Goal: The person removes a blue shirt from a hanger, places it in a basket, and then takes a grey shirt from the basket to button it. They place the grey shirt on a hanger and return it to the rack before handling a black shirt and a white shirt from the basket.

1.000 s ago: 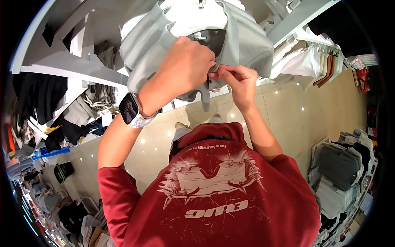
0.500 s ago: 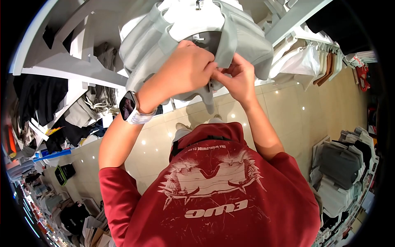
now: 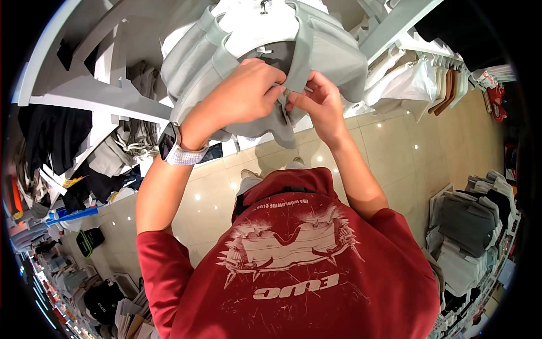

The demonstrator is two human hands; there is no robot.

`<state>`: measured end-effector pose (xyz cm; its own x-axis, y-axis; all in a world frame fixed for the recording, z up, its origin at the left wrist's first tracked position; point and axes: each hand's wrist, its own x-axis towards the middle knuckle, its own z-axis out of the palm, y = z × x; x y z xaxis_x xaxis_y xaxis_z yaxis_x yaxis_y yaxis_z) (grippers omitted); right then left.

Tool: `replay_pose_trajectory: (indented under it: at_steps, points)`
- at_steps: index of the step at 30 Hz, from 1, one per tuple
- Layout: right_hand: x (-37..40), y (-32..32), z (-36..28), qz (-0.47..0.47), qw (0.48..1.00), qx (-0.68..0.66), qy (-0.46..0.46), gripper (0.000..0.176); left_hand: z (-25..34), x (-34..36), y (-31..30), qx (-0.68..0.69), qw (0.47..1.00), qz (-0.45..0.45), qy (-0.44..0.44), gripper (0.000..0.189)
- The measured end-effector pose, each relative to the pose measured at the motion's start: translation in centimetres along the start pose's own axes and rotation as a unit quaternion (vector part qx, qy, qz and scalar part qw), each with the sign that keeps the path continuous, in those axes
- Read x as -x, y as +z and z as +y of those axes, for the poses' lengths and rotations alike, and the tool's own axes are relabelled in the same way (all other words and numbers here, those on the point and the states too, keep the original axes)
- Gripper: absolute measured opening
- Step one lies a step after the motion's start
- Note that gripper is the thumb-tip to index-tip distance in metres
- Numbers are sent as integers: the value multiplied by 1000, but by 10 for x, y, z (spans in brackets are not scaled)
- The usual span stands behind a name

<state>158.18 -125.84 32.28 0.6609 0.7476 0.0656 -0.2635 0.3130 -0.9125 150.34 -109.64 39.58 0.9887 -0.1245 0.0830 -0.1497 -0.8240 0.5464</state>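
A light grey collared shirt (image 3: 337,63) hangs in front of me, with a metal hanger hook (image 3: 263,7) above it. My left hand (image 3: 248,90), a watch (image 3: 168,142) on its wrist, is closed at the shirt's front opening just below the collar (image 3: 300,59). Its fingertips pinch the fabric edge. On the other side of the opening, my right hand (image 3: 320,107) grips the front edge under the collar tip between thumb and fingers. The fingers hide most of the placket, and I cannot make out a button.
White rack beams (image 3: 101,93) stand at the left, with black garments (image 3: 53,135) below. Hanging clothes (image 3: 446,90) line the right side. Folded clothes (image 3: 466,223) are stacked at the lower right. Tiled floor (image 3: 389,152) lies beneath.
My hands have drawn slightly apart at the front opening, showing more of the placket between them. The shirt and both hands sit a little further left in view.
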Motion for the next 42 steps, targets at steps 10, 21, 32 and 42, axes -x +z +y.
replay_pose_trajectory:
  at_steps: [10, 21, 32, 42]
  points:
    - [-12, -18, 10, -94, 994, -1, 48, 23, -2, 2, 7, -17, 999, 25, 36, 16]
    - [-9, -22, 15, -104, 994, -28, 16, 22, 4, -4, 8, 40, 996, 64, -54, 17]
    - [33, -38, 74, -118, 980, 33, 158, 24, -3, 49, 109, 86, 936, 328, -96, 7]
    - [79, 80, 144, -380, 833, 163, 369, 26, 4, 191, 178, 341, 814, 329, -336, 21]
